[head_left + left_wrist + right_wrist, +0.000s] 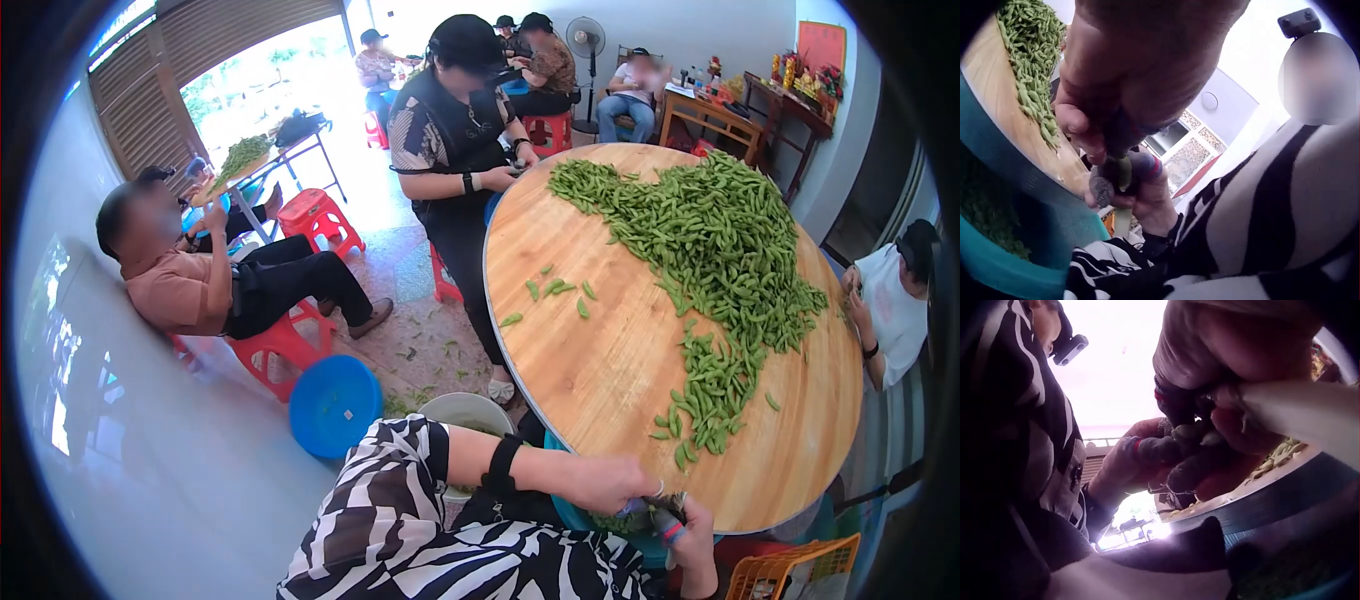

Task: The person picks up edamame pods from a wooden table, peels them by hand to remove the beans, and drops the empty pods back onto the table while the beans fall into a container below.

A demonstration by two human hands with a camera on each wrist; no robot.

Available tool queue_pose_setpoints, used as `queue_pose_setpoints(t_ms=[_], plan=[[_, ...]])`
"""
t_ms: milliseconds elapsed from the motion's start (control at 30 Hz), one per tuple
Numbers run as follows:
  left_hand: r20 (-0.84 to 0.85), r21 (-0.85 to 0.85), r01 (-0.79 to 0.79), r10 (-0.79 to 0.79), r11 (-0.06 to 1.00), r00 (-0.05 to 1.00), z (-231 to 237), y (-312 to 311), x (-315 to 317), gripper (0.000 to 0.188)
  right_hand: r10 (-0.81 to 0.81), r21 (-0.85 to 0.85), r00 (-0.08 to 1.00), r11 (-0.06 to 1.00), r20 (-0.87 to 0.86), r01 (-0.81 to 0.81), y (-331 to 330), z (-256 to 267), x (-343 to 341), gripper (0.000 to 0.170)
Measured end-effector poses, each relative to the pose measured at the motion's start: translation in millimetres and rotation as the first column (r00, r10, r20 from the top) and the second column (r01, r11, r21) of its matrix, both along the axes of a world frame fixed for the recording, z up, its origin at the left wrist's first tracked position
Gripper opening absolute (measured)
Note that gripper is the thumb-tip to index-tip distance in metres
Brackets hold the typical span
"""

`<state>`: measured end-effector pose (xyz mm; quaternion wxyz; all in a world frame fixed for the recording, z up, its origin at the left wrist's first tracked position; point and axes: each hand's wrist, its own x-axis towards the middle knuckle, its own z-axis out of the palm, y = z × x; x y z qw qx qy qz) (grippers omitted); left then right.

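Note:
My left hand [615, 484] and right hand [692, 545] meet at the near edge of the round table. Dark grey finger covers with red and blue bands sit on some fingertips. Both hands pinch at a green soybean pod [1124, 174], partly hidden by the fingers. Pale beans [1212, 439] show between the fingertips in the right wrist view. A smooth, pale, long thing [1304, 409] runs into my right hand's grasp; its kind is unclear. Beneath the hands, a teal tub [997, 256] holds green pods or beans.
A large heap of soybean pods [720, 230] covers much of the wooden table [590, 370]. A blue basin [335, 405] and a white bucket [465, 410] stand to the left. An orange crate [795, 568] is at lower right. Other people sit or stand around.

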<state>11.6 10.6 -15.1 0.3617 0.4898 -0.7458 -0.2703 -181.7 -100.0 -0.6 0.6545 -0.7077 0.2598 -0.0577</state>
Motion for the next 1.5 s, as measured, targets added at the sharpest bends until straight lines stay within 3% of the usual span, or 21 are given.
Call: queue_pose_setpoints(t_ms=[133,200,267,367,433,467,533,567,600,767,833,867,900,933,1033,1100,1133,1200,1267,1333,1500], plan=[[0.121,-0.003,0.047,-0.047,0.999,0.992,4,-4,5,0.015,0.056,-0.004,0.995,0.998,0.08,-0.056,-4,-15,3,0.01],[0.103,-0.04,0.047,-0.042,0.998,0.994,4,-2,2,0.014,0.091,-0.028,0.991,0.996,0.093,-0.089,-6,-14,-1,0.009],[0.092,-0.079,0.051,-0.043,0.996,0.995,8,-1,2,0.014,0.07,0.174,0.997,0.982,0.044,-0.076,-10,-1,3,0.008],[0.048,-0.323,0.01,0.006,0.946,0.999,4,-3,-1,0.017,-0.069,0.33,0.987,0.944,0.148,0.016,-8,-2,6,0.023],[0.081,-0.485,0.008,0.035,0.874,0.996,2,-12,4,0.021,-0.113,0.628,0.984,0.778,0.139,0.001,-13,-12,6,0.036],[0.101,-0.532,0.039,0.017,0.846,0.995,3,-14,6,0.024,-0.133,0.668,0.966,0.742,0.221,-0.051,-13,-19,4,0.036],[0.117,-0.516,-0.056,0.135,0.854,0.984,4,-16,1,0.029,-0.173,0.701,0.968,0.714,0.18,-0.003,-14,-26,4,0.036],[0.128,-0.557,-0.058,0.155,0.828,0.98,2,-18,1,0.031,-0.244,0.84,0.963,0.542,0.11,0.041,-11,-25,5,0.034],[0.136,-0.593,-0.068,0.183,0.803,0.974,0,-18,-1,0.033,-0.175,0.85,0.963,0.519,0.206,-0.088,-15,-37,4,0.031],[0.199,-0.618,-0.034,0.198,0.786,0.96,8,-20,0,0.036,-0.301,0.917,0.938,0.397,0.169,-0.037,-10,-27,7,0.027],[0.216,-0.593,-0.032,0.198,0.805,0.956,7,-13,-1,0.039,-0.218,0.779,0.956,0.626,0.196,-0.017,-10,-20,4,0.022],[0.087,-0.4,-0.123,0.171,0.908,0.981,6,-9,-4,0.032,-0.222,0.781,0.955,0.624,0.195,-0.015,-10,-16,3,0.022],[-0.049,-0.178,-0.177,0.171,0.968,0.984,5,-7,-7,0.026,-0.181,0.705,0.971,0.709,0.157,0.018,-11,-12,1,0.02],[-0.051,-0.176,-0.173,0.166,0.969,0.985,6,-6,-8,0.026,-0.143,0.619,0.983,0.784,0.112,0.044,-11,-8,-1,0.017],[-0.083,-0.066,-0.18,0.174,0.981,0.981,10,-4,-10,0.017,-0.117,0.524,0.984,0.851,0.137,0.029,-5,0,-2,0.014],[-0.275,0.036,-0.156,0.16,0.987,0.948,11,-5,-11,0.023,-0.102,0.455,0.983,0.89,0.155,0.021,-4,3,-2,0.014],[-0.277,0.039,-0.156,0.16,0.987,0.947,13,-6,-10,0.023,-0.081,0.385,0.983,0.923,0.166,0.011,-3,3,-2,0.014],[-0.326,0.125,-0.074,0.111,0.989,0.939,18,-5,-6,0.02,-0.084,0.428,0.986,0.903,0.145,0.014,-5,1,-2,0.014],[-0.277,0.106,-0.068,0.096,0.992,0.956,19,-5,-3,0.018,-0.091,0.467,0.987,0.884,0.129,0.02,-5,1,-3,0.014],[-0.227,0.084,-0.071,0.089,0.994,0.97,19,-4,-3,0.016,0.013,0.337,0.99,0.94,0.141,-0.06,-5,2,-2,0.013],[-0.234,0.065,-0.155,0.166,0.986,0.958,13,-7,-11,0.016,-0.023,0.273,0.989,0.962,0.145,-0.018,4,13,1,0.015]])
